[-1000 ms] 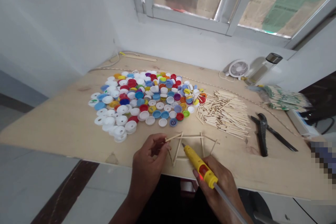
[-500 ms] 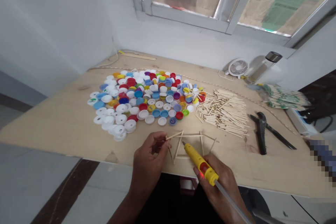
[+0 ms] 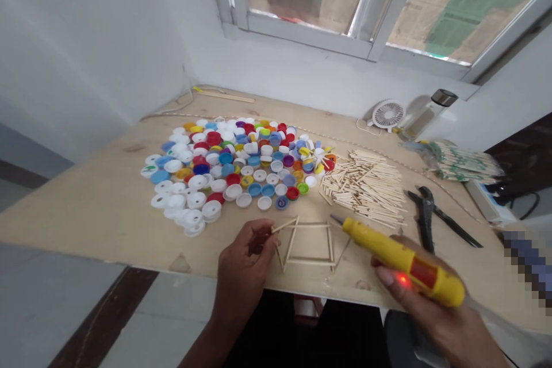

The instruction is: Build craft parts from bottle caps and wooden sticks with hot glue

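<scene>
My left hand (image 3: 245, 259) pinches the left corner of a small frame of wooden sticks (image 3: 308, 261), just above the table's front edge. The frame has a four-sided middle with angled sticks on both sides. My right hand (image 3: 435, 299) is wrapped round a yellow glue gun (image 3: 383, 244) with a lit red light. Its metal nozzle points left, near the frame's upper right corner. I cannot tell whether the nozzle touches the sticks. A clear glue stick trails from the gun's back end.
Many coloured bottle caps (image 3: 233, 175) spread over the table (image 3: 99, 201). Right of them lies a heap of loose wooden sticks (image 3: 366, 184). Black pliers (image 3: 426, 215), a small white fan (image 3: 388, 115), a clear bottle (image 3: 425, 118) and bagged sticks (image 3: 463, 161) are further right.
My right hand has moved the glue gun to the right, from the frame's left part to its upper right corner. My left hand keeps its pinch in nearly the same place.
</scene>
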The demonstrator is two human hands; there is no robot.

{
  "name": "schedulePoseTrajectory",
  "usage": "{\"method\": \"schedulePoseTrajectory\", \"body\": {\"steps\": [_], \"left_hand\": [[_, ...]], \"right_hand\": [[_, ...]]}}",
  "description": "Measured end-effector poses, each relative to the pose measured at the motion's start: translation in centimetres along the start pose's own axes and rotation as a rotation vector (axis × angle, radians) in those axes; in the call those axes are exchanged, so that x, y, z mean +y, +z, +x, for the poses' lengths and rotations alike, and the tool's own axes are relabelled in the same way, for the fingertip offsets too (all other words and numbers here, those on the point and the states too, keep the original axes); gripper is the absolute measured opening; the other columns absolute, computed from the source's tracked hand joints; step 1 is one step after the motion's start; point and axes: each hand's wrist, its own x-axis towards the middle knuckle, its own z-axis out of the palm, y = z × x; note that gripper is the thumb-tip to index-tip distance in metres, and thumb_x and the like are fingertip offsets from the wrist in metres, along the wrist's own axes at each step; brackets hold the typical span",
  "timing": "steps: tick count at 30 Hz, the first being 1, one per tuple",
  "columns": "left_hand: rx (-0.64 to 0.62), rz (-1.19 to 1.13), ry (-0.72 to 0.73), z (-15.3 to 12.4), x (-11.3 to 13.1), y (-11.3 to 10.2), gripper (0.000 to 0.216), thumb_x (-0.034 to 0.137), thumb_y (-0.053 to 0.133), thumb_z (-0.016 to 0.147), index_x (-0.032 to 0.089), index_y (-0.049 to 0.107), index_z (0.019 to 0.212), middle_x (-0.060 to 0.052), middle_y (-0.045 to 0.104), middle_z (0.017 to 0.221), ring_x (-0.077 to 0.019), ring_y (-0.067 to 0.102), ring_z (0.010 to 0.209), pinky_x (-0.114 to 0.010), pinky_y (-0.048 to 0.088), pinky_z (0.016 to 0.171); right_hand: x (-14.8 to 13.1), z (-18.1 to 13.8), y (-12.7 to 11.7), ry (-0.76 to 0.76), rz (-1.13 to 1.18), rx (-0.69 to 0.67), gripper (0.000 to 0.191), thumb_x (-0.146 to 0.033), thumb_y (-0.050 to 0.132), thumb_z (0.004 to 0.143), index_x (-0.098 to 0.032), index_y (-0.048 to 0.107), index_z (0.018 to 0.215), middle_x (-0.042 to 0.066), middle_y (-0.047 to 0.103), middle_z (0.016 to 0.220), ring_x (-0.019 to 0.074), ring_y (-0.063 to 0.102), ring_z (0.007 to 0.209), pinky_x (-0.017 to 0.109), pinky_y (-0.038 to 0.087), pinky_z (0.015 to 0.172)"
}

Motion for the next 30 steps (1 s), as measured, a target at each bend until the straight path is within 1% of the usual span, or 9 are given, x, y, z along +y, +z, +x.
{"method": "schedulePoseTrajectory", "body": {"steps": [2, 4, 6, 9, 12, 16, 19, 26, 30], "left_hand": [[0.0, 0.011, -0.003, 0.0, 0.0, 0.1, 0.018, 0.032, 0.063, 0.075, 0.023, 0.062, 0.091, 0.0, 0.07, 0.077, -0.0185, 0.069, 0.071, -0.03, 0.057, 0.066], [0.0, 0.017, -0.003, 0.0, 0.1, 0.1, 0.017, 0.032, 0.063, 0.076, 0.023, 0.062, 0.09, 0.0, 0.07, 0.077, -0.0187, 0.069, 0.071, -0.03, 0.057, 0.065], [-0.001, 0.022, 0.003, 0.0, 0.2, 0.2, 0.017, 0.031, 0.063, 0.075, 0.023, 0.062, 0.09, 0.0, 0.07, 0.077, -0.0185, 0.069, 0.071, -0.029, 0.057, 0.064], [-0.004, 0.033, 0.016, 0.1, 0.4, 0.3, 0.015, 0.029, 0.062, 0.076, 0.024, 0.062, 0.09, 0.002, 0.069, 0.074, -0.0173, 0.068, 0.068, -0.028, 0.056, 0.064], [-0.001, 0.043, 0.023, 0.2, 0.6, 0.3, 0.014, 0.028, 0.062, 0.076, 0.024, 0.062, 0.09, 0.003, 0.069, 0.074, -0.0165, 0.068, 0.068, -0.027, 0.056, 0.064], [0.005, 0.063, 0.031, 0.2, 0.5, 0.4, 0.014, 0.028, 0.064, 0.076, 0.025, 0.063, 0.089, 0.004, 0.07, 0.073, -0.0158, 0.068, 0.067, -0.025, 0.055, 0.063], [-0.006, 0.072, 0.051, 0.2, 0.4, 0.4, 0.013, 0.027, 0.063, 0.077, 0.026, 0.063, 0.09, 0.005, 0.07, 0.072, -0.0149, 0.068, 0.066, -0.023, 0.054, 0.062], [0.0, 0.108, 0.064, 0.4, 0.7, 0.6, 0.011, 0.026, 0.063, 0.077, 0.027, 0.062, 0.088, 0.006, 0.07, 0.071, -0.0129, 0.068, 0.064, -0.02, 0.054, 0.062], [0.003, 0.108, 0.061, 0.4, 0.7, 0.6, 0.01, 0.027, 0.063, 0.077, 0.026, 0.063, 0.087, 0.006, 0.07, 0.072, -0.0132, 0.068, 0.066, -0.02, 0.054, 0.062]], "right_hand": [[1.0, 1.7, -1.5, -0.002, -0.015, 0.008, 0.021, -0.046, 0.063, 0.081, -0.026, 0.068, 0.083, 0.006, 0.07, 0.078, 0.0248, 0.068, 0.069, 0.028, 0.054, 0.044], [1.9, 3.7, -2.2, 0.021, -0.03, 0.002, 0.026, -0.05, 0.065, 0.079, -0.024, 0.07, 0.083, 0.007, 0.072, 0.082, 0.0267, 0.07, 0.075, 0.032, 0.058, 0.054], [2.5, 5.7, -2.0, 0.041, -0.001, -0.107, 0.029, -0.05, 0.063, 0.081, -0.023, 0.071, 0.086, 0.007, 0.073, 0.086, 0.0256, 0.07, 0.077, 0.035, 0.059, 0.062], [3.0, 8.0, -0.8, 0.041, 0.077, -0.341, 0.029, -0.048, 0.059, 0.084, -0.023, 0.07, 0.093, 0.006, 0.073, 0.094, 0.0233, 0.069, 0.084, 0.035, 0.058, 0.07], [3.1, 9.5, 0.6, 0.035, 0.05, -0.457, 0.029, -0.047, 0.058, 0.085, -0.022, 0.068, 0.095, 0.004, 0.072, 0.089, 0.0212, 0.068, 0.08, 0.032, 0.056, 0.066], [2.9, 10.7, 1.9, -0.025, -0.035, -0.57, 0.024, -0.042, 0.056, 0.086, -0.021, 0.067, 0.089, -0.001, 0.066, 0.073, 0.0149, 0.061, 0.063, 0.025, 0.05, 0.055], [3.0, 11.2, 2.6, -0.076, -0.029, -0.653, 0.021, -0.039, 0.055, 0.087, -0.021, 0.065, 0.087, -0.003, 0.062, 0.071, 0.0122, 0.056, 0.059, 0.022, 0.045, 0.052], [3.5, 11.2, 3.3, -0.178, -0.08, -0.657, 0.02, -0.039, 0.053, 0.089, -0.022, 0.063, 0.087, -0.002, 0.063, 0.078, 0.0136, 0.056, 0.067, 0.023, 0.043, 0.058], [3.5, 11.3, 3.4, -0.172, -0.122, -0.678, 0.023, -0.041, 0.053, 0.089, -0.021, 0.062, 0.085, -0.001, 0.061, 0.076, 0.0137, 0.054, 0.065, 0.023, 0.041, 0.058]]}}
